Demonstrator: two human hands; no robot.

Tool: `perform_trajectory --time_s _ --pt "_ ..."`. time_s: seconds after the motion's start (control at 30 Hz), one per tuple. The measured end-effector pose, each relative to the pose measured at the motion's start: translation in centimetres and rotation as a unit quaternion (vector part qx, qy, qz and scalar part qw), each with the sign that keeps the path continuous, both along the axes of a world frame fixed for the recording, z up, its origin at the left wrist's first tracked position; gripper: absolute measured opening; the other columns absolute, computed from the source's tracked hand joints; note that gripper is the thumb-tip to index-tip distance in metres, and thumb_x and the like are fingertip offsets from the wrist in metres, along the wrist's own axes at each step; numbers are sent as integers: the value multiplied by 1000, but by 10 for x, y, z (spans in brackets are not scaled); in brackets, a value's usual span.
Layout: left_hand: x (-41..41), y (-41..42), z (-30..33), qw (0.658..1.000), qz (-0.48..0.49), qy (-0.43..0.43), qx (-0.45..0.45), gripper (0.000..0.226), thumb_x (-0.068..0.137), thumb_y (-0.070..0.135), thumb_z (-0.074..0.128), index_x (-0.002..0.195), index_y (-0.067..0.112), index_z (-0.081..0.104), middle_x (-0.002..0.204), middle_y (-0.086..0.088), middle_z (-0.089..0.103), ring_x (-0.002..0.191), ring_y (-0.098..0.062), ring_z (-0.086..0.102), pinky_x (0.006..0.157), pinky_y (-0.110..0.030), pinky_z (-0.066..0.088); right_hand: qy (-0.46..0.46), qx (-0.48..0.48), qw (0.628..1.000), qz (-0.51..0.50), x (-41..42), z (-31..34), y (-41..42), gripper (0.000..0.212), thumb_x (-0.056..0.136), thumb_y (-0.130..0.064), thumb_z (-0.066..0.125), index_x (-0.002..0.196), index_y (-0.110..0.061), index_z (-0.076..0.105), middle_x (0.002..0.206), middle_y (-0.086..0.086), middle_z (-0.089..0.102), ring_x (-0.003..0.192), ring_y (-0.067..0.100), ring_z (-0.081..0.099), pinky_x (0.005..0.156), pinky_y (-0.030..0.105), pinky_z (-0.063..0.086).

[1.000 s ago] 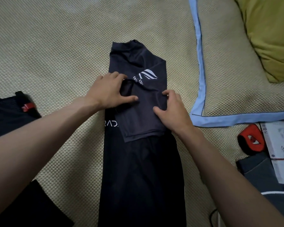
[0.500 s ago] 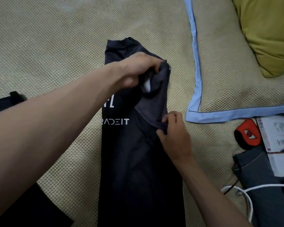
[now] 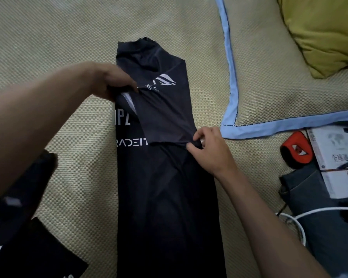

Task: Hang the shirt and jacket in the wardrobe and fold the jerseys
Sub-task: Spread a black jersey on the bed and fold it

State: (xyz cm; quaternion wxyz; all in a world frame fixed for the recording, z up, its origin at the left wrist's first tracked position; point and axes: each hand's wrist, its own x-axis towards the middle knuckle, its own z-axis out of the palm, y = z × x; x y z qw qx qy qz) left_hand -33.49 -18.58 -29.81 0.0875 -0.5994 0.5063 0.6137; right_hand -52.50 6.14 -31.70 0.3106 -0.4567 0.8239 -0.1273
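Observation:
A dark jersey [image 3: 165, 197] with white lettering lies lengthwise on the woven mat, its sides folded in to a narrow strip. Its grey sleeve [image 3: 165, 115] with a white striped logo lies folded across the chest. My left hand [image 3: 115, 81] pinches the sleeve's upper left edge and lifts it slightly. My right hand [image 3: 207, 149] pinches the sleeve's lower right corner at the jersey's right edge. Another dark garment [image 3: 26, 237] lies at the lower left, partly out of frame.
A woven pillow with a blue border [image 3: 289, 77] lies at the upper right, a yellow cushion [image 3: 325, 31] on it. At the right edge lie a red and black item [image 3: 297, 149], a white book [image 3: 335, 157], a grey garment [image 3: 317, 213] and a white cable [image 3: 301, 221].
My left hand drew the sleeve back from the right edge towards the left, laying it across the chest again. My right hand stayed pinching the sleeve's lower corner.

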Motion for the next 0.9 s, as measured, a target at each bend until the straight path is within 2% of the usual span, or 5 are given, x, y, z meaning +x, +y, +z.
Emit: perform_trajectory --time_s 0.1,0.43,0.57,0.7,0.9 --pt "15 8 -9 995 51 53 69 44 92 21 66 133 6 61 123 -9 71 108 -22 66 106 -40 49 -12 13 1000 -18 2 0 -6 27 85 -36 70 105 -22 59 110 -5 50 94 15 57 89 35 49" --pt "25 70 -6 959 -24 174 221 22 88 22 71 109 16 70 108 -7 76 61 -4 58 57 -19 46 -103 88 988 -72 -2 -11 -29 58 75 -50 85 118 -16 63 110 -5 72 102 16 68 88 33 53" --pt "24 88 -14 944 144 242 173 8 87 36 67 85 28 69 80 7 67 75 -9 55 78 -26 45 -164 85 977 -107 -8 -11 -36 52 80 -62 72 100 -14 77 96 -4 79 92 14 73 89 35 57" --pt "20 108 -23 944 191 253 95 44 79 44 80 116 26 66 102 11 76 107 -15 67 99 -35 50 -217 97 961 -139 -13 -6 -39 53 93 -56 63 100 -5 78 96 1 80 93 17 75 91 32 56" --pt "0 135 -27 970 203 131 -1 62 79 10 81 132 21 49 118 -1 70 95 -20 71 60 -39 63 -227 110 957 -141 -9 -7 -40 46 94 -53 63 103 -11 78 100 -4 79 96 13 73 90 28 55"
